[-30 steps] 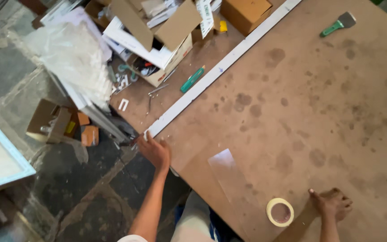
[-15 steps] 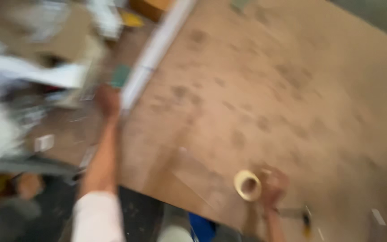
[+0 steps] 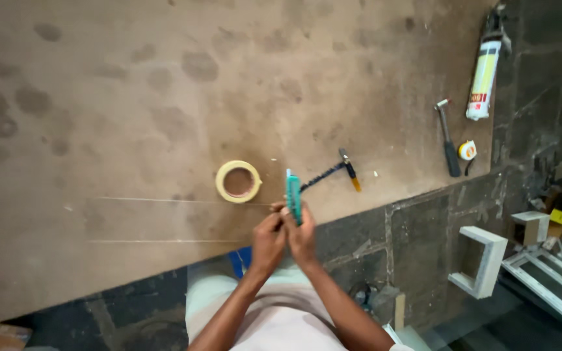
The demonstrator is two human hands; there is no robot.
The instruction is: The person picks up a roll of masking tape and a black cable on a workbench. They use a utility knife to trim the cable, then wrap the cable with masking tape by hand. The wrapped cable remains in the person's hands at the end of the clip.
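Both hands meet over the near edge of the brown surface point(image 3: 131, 117): left hand point(image 3: 268, 239) and right hand point(image 3: 302, 235) each have their grip pinching a teal utility knife point(image 3: 293, 195), just right of the masking tape roll point(image 3: 238, 181). Further right lie a screwdriver point(image 3: 333, 171), hammer point(image 3: 449, 140) and sealant tube point(image 3: 484, 77).

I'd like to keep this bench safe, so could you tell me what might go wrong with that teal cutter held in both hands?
The teal cutter is gripped by the left hand and right hand close together, so a slip could nick a finger. The tape roll lies just ahead and might get knocked. The hammer sits near the board edge and could fall.
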